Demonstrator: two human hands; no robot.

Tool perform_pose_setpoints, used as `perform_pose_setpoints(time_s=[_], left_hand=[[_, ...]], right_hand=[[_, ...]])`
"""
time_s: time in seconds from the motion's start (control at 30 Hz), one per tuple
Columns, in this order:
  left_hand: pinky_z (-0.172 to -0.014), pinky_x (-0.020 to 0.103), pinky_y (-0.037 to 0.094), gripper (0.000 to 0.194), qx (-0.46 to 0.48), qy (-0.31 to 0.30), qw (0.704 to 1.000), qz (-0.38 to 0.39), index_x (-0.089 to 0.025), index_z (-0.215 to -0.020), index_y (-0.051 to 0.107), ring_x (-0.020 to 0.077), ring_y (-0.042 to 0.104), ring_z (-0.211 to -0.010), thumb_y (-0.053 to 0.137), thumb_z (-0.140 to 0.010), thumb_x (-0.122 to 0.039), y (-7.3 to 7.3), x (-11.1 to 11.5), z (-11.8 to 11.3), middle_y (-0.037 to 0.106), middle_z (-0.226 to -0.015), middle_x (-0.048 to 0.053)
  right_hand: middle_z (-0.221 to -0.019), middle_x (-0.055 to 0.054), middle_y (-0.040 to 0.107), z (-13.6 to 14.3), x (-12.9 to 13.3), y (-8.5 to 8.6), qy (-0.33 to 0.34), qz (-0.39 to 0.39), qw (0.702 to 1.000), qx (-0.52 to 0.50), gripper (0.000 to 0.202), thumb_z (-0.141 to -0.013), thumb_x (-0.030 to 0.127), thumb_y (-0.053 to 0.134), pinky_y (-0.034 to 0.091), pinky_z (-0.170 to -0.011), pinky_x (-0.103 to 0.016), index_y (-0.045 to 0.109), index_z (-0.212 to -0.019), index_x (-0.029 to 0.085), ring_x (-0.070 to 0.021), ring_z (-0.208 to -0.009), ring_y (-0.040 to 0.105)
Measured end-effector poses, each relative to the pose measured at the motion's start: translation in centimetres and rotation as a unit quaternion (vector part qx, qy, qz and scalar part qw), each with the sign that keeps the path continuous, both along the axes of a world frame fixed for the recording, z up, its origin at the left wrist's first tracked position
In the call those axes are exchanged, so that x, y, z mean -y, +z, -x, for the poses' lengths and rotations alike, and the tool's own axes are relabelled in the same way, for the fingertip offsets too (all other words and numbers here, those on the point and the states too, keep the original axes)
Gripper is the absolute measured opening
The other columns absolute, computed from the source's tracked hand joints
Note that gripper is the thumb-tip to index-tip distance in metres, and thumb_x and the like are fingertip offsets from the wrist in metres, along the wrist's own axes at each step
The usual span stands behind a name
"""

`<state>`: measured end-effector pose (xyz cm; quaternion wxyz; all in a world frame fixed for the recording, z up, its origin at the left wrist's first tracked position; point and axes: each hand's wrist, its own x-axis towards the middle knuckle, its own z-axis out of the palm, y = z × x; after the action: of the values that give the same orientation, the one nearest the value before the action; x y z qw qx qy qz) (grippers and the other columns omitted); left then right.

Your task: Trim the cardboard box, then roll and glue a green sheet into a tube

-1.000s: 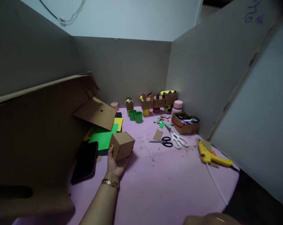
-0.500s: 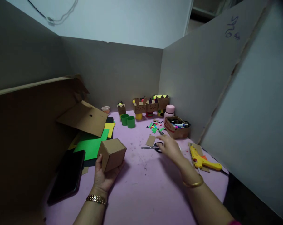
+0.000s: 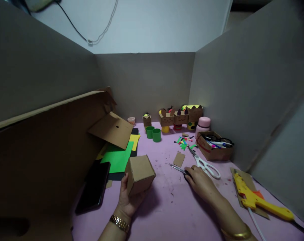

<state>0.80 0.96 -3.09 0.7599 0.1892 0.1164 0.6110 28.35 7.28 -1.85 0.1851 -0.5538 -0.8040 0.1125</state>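
A small cardboard box rests in my left hand, held a little above the pink tabletop with the thumb on its left side. My right hand is closed over the dark handle of a pair of scissors; its fingers cover most of the handle, and the blades point left along the table. Just beyond the blades lies a small flat piece of cardboard. White-handled scissors lie right behind my right hand.
A yellow glue gun lies on cardboard at the right. Behind it stands a box of pens beside a pink bottle. Green paper rings and cardboard animal figures stand farther back. Left are green paper and a black tablet.
My right hand has come down onto the scissors' handle and closed on it; the scissors now lie at a slant. The view has shifted left. My left hand still holds the box.
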Motion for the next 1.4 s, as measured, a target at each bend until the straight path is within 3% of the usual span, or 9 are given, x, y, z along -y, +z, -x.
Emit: perform_pose_setpoints(time_s=[0.17, 0.3, 0.37, 0.47, 0.5, 0.77, 0.93, 1.23, 1.4], left_hand=[[-0.096, 0.042, 0.046, 0.033, -0.007, 0.017, 1.000, -0.007, -0.022, -0.106, 0.071, 0.0282, 0.065, -0.107, 0.065, -0.077, -0.038, 0.1, 0.4, -0.2, 0.074, -0.110, 0.008], [-0.099, 0.045, 0.044, 0.029, -0.009, 0.032, 0.999, -0.019, -0.022, -0.109, 0.069, 0.0290, 0.063, -0.110, 0.061, -0.083, -0.033, -0.3, 0.4, 0.0, 0.072, -0.114, 0.008], [-0.100, 0.047, 0.043, 0.030, -0.006, 0.025, 0.999, -0.034, -0.023, -0.111, 0.068, 0.0288, 0.062, -0.112, 0.057, -0.085, -0.035, -0.4, 0.2, 0.0, 0.071, -0.116, 0.008], [-0.101, 0.048, 0.041, 0.037, -0.009, 0.007, 0.998, -0.059, -0.022, -0.116, 0.066, 0.0300, 0.060, -0.115, 0.053, -0.087, -0.042, -0.2, -0.1, -0.3, 0.068, -0.121, 0.011], [-0.102, 0.047, 0.041, 0.041, -0.012, 0.001, 0.998, -0.065, -0.021, -0.118, 0.065, 0.0306, 0.059, -0.115, 0.051, -0.087, -0.044, -0.1, -0.1, -0.5, 0.067, -0.123, 0.011], [-0.099, 0.039, 0.044, 0.053, -0.024, -0.069, 0.995, -0.066, -0.013, -0.121, 0.063, 0.0300, 0.058, -0.117, 0.049, -0.087, -0.051, 0.4, 0.1, -1.1, 0.066, -0.124, 0.012], [-0.094, 0.035, 0.048, 0.048, -0.008, -0.046, 0.999, 0.012, -0.015, -0.111, 0.069, 0.0271, 0.064, -0.107, 0.054, -0.084, -0.052, 0.8, 0.5, -1.6, 0.072, -0.114, 0.010], [-0.092, 0.044, 0.050, 0.036, -0.029, 0.110, 0.991, 0.076, -0.023, -0.110, 0.064, 0.0281, 0.067, -0.099, 0.068, -0.076, -0.034, 0.4, 0.8, -0.8, 0.076, -0.103, 0.008], [-0.064, 0.033, 0.059, 0.040, -0.082, 0.185, 0.970, 0.135, -0.019, -0.107, 0.062, 0.0225, 0.072, -0.071, 0.072, -0.068, -0.017, 0.9, 1.1, -1.3, 0.078, -0.081, 0.006]], right_hand=[[-0.093, -0.015, 0.062, -0.3, 0.2, -0.7, -0.005, 0.023, 0.998, -0.060, 0.038, -0.075, 0.000, 0.048, 0.039, -0.082, -0.040, 0.067, -0.105, 0.013, -0.0305, -0.092, 0.057], [-0.098, -0.010, 0.063, 0.2, 0.2, -0.2, -0.009, 0.043, 0.979, -0.198, 0.039, -0.082, 0.011, 0.050, 0.044, -0.078, -0.033, 0.059, -0.119, 0.017, -0.0232, -0.090, 0.058], [-0.091, -0.004, 0.063, 0.7, 0.3, 0.3, 0.001, 0.148, 0.884, -0.443, 0.035, -0.083, 0.019, 0.059, 0.046, -0.068, -0.025, 0.058, -0.118, 0.020, -0.0163, -0.078, 0.059], [-0.076, 0.002, 0.063, 1.7, 0.7, 0.7, 0.029, 0.343, 0.604, -0.719, 0.035, -0.066, 0.030, 0.082, 0.043, -0.053, -0.017, 0.066, -0.096, 0.020, -0.0093, -0.063, 0.056], [-0.074, 0.002, 0.063, 2.1, 0.9, 0.7, 0.035, 0.380, 0.559, -0.736, 0.039, -0.059, 0.034, 0.086, 0.042, -0.050, -0.015, 0.067, -0.090, 0.019, -0.0082, -0.061, 0.056], [-0.070, 0.002, 0.069, 4.4, 2.5, -0.5, 0.063, 0.527, 0.389, -0.753, 0.051, -0.056, 0.030, 0.089, 0.045, -0.048, -0.013, 0.068, -0.101, 0.016, -0.0062, -0.056, 0.061], [-0.081, -0.003, 0.071, 4.9, 3.8, 0.3, 0.077, 0.459, 0.476, -0.747, 0.051, -0.067, 0.030, 0.083, 0.046, -0.052, -0.016, 0.060, -0.111, 0.019, -0.0109, -0.066, 0.067], [-0.060, 0.009, 0.043, 6.0, 4.3, -0.2, 0.082, 0.286, 0.786, -0.541, 0.037, -0.068, 0.026, 0.075, 0.031, -0.049, -0.020, 0.059, -0.101, 0.020, -0.0078, -0.051, 0.039], [-0.066, 0.006, 0.045, 6.1, 4.7, -0.1, 0.093, 0.234, 0.842, -0.478, 0.034, -0.069, 0.022, 0.068, 0.035, -0.058, -0.023, 0.060, -0.102, 0.019, -0.0114, -0.062, 0.042]])
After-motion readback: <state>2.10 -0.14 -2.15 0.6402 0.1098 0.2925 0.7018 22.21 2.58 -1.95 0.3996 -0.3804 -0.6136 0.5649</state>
